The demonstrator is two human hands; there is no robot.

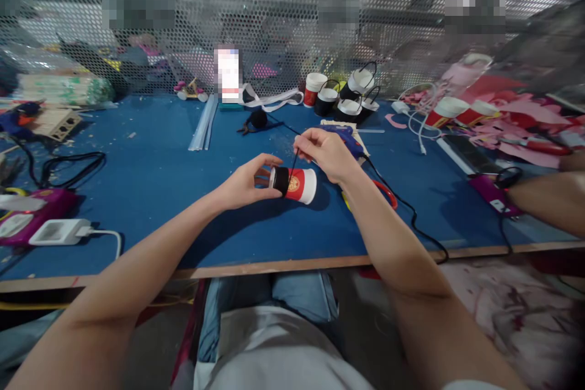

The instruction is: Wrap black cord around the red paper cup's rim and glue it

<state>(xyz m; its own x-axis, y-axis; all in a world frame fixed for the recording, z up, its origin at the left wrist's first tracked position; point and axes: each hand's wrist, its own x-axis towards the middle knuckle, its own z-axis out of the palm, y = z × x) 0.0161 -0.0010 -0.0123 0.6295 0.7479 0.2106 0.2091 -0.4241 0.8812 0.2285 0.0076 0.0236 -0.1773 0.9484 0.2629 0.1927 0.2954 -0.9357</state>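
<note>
A red and white paper cup (302,186) lies on its side above the blue table, its left part wrapped in black yarn (280,181). My left hand (249,183) holds the wrapped end between thumb and fingers. Just above the cup, my right hand (323,151) pinches a strand of the black yarn, which runs down to the cup. From there the strand leads back to a black yarn ball (258,118). A blue glue gun (347,140) rests behind my right hand, and red-handled scissors (386,194) lie partly under my right forearm.
Black-wrapped cups with handles (348,109) stand at the back beside a red cup (315,89). A lit phone (228,76) leans on the mesh. Power strips (59,231) sit left. Another person's arm (548,201) reaches in at right, near pink scraps and white cables.
</note>
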